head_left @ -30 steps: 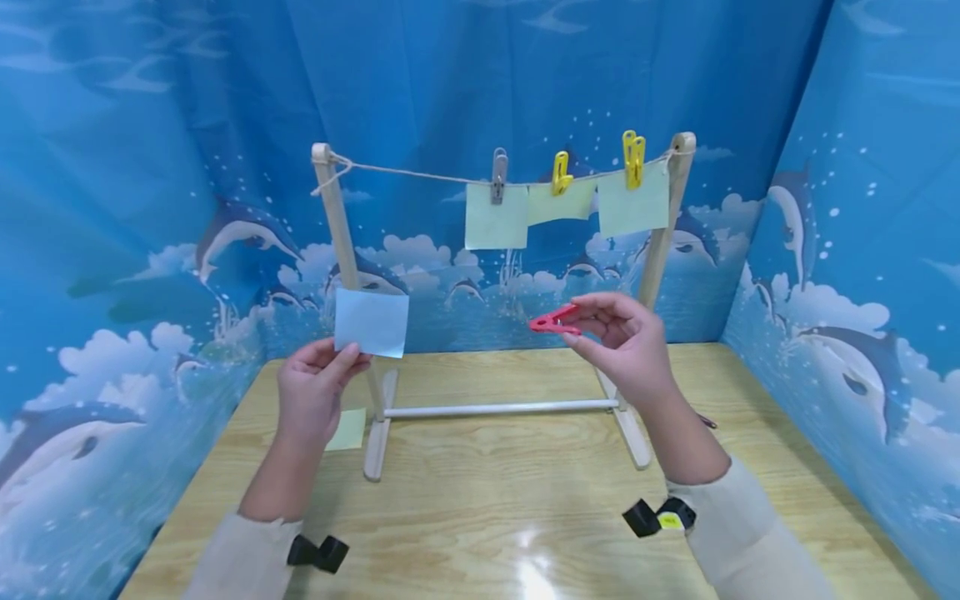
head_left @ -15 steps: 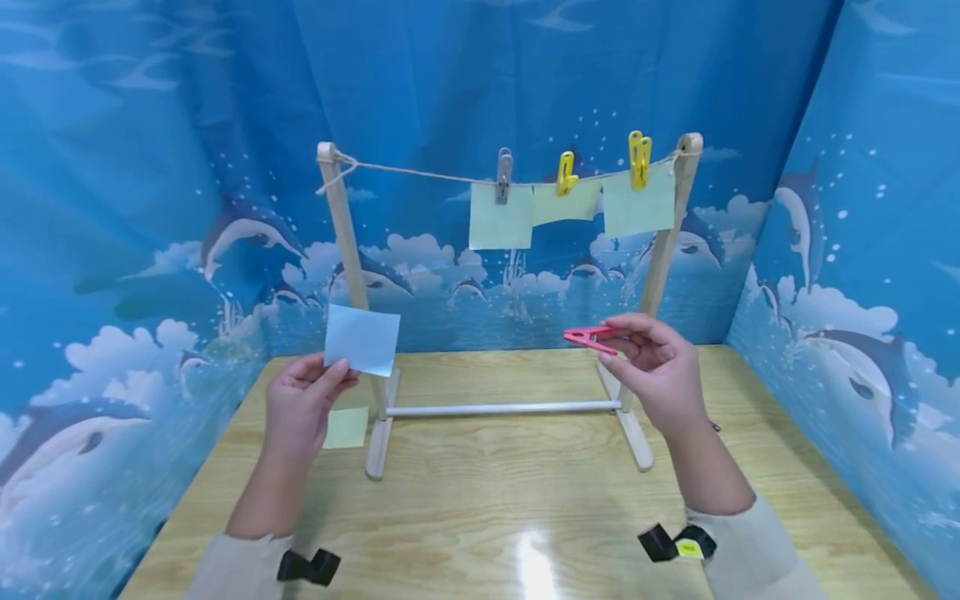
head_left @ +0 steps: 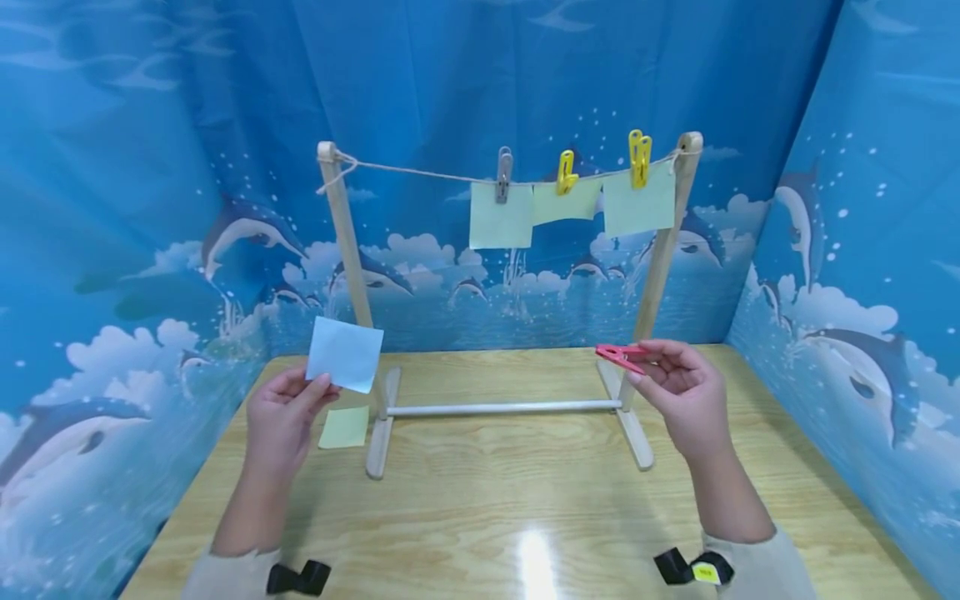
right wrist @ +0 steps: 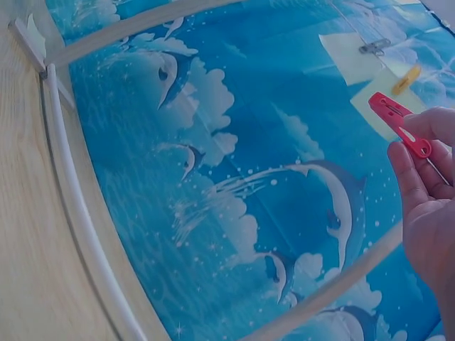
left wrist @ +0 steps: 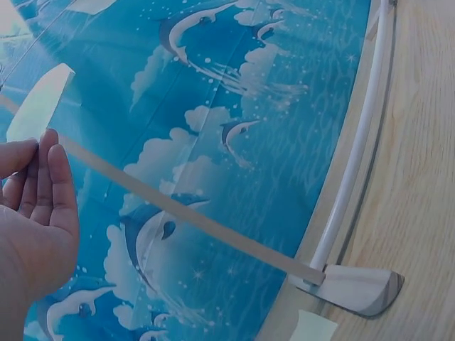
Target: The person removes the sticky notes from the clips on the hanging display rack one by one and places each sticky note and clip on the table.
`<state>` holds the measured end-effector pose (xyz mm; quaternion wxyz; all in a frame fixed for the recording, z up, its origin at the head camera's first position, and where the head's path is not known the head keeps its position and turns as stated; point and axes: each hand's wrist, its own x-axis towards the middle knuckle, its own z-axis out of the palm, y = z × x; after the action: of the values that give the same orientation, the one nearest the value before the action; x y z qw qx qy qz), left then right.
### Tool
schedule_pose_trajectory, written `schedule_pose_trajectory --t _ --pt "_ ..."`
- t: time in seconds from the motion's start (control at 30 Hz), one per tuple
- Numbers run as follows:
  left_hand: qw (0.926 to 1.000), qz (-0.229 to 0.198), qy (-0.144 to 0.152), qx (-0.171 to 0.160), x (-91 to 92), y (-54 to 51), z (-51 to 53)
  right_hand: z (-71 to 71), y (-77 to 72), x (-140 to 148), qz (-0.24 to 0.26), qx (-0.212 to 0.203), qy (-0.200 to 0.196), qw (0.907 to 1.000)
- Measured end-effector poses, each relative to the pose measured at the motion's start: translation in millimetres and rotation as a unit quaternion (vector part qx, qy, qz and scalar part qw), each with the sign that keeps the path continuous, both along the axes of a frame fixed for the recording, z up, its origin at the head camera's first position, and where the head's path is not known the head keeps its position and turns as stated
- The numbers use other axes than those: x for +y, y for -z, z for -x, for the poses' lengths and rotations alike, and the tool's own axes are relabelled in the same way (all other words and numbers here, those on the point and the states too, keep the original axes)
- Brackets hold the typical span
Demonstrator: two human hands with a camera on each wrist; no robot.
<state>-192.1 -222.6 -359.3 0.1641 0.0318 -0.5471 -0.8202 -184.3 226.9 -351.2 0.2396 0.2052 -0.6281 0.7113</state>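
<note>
Between thumb and fingers, my left hand (head_left: 287,421) pinches a light blue sticky note (head_left: 345,354) by its lower edge, in front of the rack's left post. My right hand (head_left: 686,400) pinches a red clothespin (head_left: 621,357) near the right post; its nose points left. Above and behind runs a string (head_left: 420,173) tied between two wooden posts. From its right half hang a pale green note (head_left: 500,218) under a grey clothespin (head_left: 504,175), a yellowish note (head_left: 564,206) under a yellow clothespin (head_left: 566,173), and another pale green note (head_left: 637,204) under yellow clothespins (head_left: 639,158).
A yellow-green note (head_left: 344,427) lies on the wooden table (head_left: 495,500) beside the rack's left foot (head_left: 379,446). A white bar (head_left: 502,409) joins the two feet low down. A blue dolphin-print curtain (head_left: 480,83) encloses the back and sides.
Both hands have come lower and moved apart, the left with the blue note toward the left, the right with the red clothespin toward the right. The hanging notes stay put.
</note>
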Motion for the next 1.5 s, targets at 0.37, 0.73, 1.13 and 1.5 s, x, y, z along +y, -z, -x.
schedule_pose_trajectory --t 0.37,0.73,1.13,1.5 --pt "0.9983 -0.032 -0.048 -0.011 -13.3 12.9 -6.6 -5.8 22.3 20 0.061 -0.031 0.028 0.9973" --pt "0.994 -0.053 -0.096 0.006 -24.6 34.6 -13.7 -15.4 40.5 43 0.074 -0.088 0.091 0.9892" --pt "0.9869 -0.095 -0.13 -0.012 -43.3 56.8 -21.0 -22.8 57.1 66 0.134 -0.079 0.075 0.985" --pt "0.9779 -0.15 -0.146 0.003 -60.3 75.8 -27.3 -22.5 69.4 86 0.144 -0.126 0.142 0.9713"
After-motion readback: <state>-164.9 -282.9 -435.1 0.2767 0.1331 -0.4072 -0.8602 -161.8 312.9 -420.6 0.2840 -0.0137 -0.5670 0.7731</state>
